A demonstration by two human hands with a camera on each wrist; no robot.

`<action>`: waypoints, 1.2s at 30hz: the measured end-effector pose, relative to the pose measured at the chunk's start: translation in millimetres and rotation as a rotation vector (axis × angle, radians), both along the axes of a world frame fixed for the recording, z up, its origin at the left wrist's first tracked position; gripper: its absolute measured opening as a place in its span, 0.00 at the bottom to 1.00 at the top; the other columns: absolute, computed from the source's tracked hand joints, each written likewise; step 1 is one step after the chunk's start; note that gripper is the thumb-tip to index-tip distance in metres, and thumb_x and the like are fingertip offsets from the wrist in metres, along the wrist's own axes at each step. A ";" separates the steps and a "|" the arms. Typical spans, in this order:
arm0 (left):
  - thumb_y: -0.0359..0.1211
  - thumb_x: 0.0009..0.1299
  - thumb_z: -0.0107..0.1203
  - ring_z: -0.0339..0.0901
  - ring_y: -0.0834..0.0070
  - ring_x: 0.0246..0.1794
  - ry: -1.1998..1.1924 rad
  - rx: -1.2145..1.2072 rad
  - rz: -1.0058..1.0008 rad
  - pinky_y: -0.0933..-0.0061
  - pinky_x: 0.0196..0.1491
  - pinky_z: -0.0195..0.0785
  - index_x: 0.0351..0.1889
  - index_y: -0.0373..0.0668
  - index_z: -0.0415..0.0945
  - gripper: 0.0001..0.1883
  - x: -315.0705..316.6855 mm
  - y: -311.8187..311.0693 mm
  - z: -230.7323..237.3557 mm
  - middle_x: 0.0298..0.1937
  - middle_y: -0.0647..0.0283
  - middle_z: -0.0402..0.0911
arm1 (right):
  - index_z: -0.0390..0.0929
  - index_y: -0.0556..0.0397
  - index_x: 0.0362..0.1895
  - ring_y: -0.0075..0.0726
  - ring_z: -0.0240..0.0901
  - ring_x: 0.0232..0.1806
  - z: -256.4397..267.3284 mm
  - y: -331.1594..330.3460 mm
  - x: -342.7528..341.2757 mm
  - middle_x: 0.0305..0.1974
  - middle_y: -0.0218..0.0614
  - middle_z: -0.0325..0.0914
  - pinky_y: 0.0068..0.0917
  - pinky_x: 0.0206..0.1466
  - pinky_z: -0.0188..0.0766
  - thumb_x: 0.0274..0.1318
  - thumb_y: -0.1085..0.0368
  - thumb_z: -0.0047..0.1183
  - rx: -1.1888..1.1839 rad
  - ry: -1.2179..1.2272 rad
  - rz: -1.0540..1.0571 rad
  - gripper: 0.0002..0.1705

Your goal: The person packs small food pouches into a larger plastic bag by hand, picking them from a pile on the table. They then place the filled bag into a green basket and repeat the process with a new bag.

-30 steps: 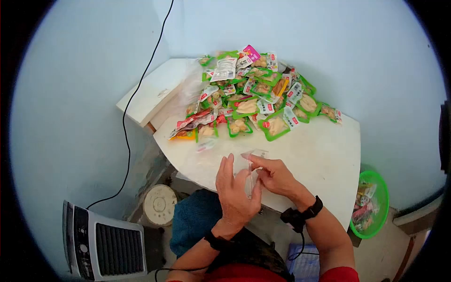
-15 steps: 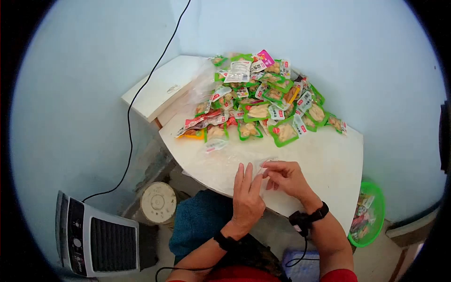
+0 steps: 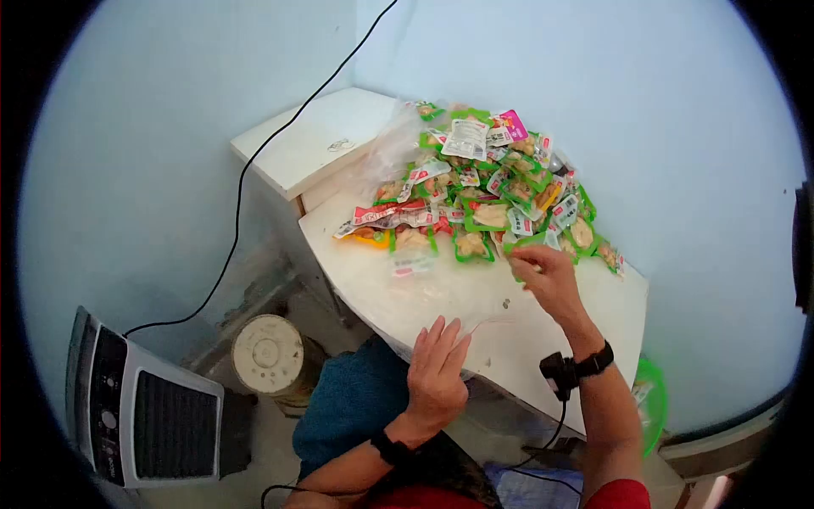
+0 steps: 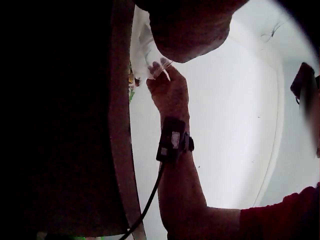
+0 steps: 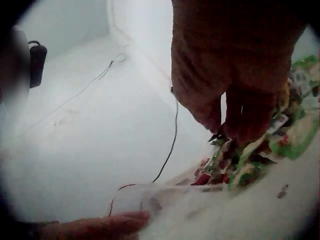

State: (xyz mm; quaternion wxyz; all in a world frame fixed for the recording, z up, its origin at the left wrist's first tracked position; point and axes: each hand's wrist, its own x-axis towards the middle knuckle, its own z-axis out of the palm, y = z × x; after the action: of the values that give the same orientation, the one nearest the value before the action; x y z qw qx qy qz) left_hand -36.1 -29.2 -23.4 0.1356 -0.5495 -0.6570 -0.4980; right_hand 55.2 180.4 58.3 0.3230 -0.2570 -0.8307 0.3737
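Observation:
My left hand (image 3: 437, 386) is low over the front edge of the white table (image 3: 407, 293), its fingers extended. Between its fingers and thumb is a thin clear plastic bag (image 5: 132, 200), whose reddish edge stands up beside the fingertips in the right wrist view. My right hand (image 3: 547, 276) bends its fingers down over a green-bordered food packet (image 3: 519, 275) at the front of the heap of packets (image 3: 487, 212). The hand hides most of this packet; I cannot tell whether the fingers pinch it. Pale food shows through several packets' clear fronts.
A crumpled clear bag (image 3: 390, 153) lies left of the heap, beside a raised white cabinet top (image 3: 314, 136). A green basket (image 3: 653, 407) stands right of the table. An air cooler (image 3: 153, 416) and a round-topped bucket (image 3: 268, 352) are on the floor at left.
My right hand has left the clear bag beside my left hand and moved forward to the packet heap. The left hand stays near the table edge with the bag. The head view has shifted.

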 end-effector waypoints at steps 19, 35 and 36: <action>0.11 0.55 0.40 0.80 0.50 0.53 -0.088 0.154 0.449 0.59 0.57 0.73 0.45 0.29 0.81 0.23 -83.6 -96.6 76.4 0.53 0.40 0.80 | 0.82 0.54 0.44 0.53 0.73 0.51 -30.9 -27.4 -236.4 0.48 0.43 0.77 0.53 0.46 0.66 0.45 0.36 0.60 0.918 -0.620 0.032 0.35; 0.12 0.56 0.39 0.77 0.53 0.59 -0.082 0.132 0.282 0.61 0.63 0.66 0.50 0.32 0.79 0.26 -84.9 -45.6 58.7 0.55 0.45 0.80 | 0.77 0.37 0.54 0.44 0.65 0.60 -34.6 11.0 -84.0 0.55 0.29 0.73 0.58 0.63 0.59 0.42 0.63 0.61 0.917 -0.562 0.127 0.28; 0.12 0.56 0.39 0.77 0.53 0.59 -0.086 0.139 0.259 0.60 0.63 0.66 0.50 0.32 0.79 0.26 -83.3 -38.7 57.8 0.56 0.45 0.80 | 0.77 0.36 0.54 0.43 0.64 0.61 -37.0 17.4 -68.1 0.55 0.28 0.73 0.57 0.65 0.57 0.41 0.64 0.61 0.963 -0.510 0.145 0.29</action>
State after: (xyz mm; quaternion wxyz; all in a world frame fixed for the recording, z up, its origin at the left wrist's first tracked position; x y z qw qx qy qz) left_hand -119.4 -67.9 34.4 0.2083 -0.4276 -0.6915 -0.5438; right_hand -12.9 197.8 21.3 0.1657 -0.1046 -0.9754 -0.1015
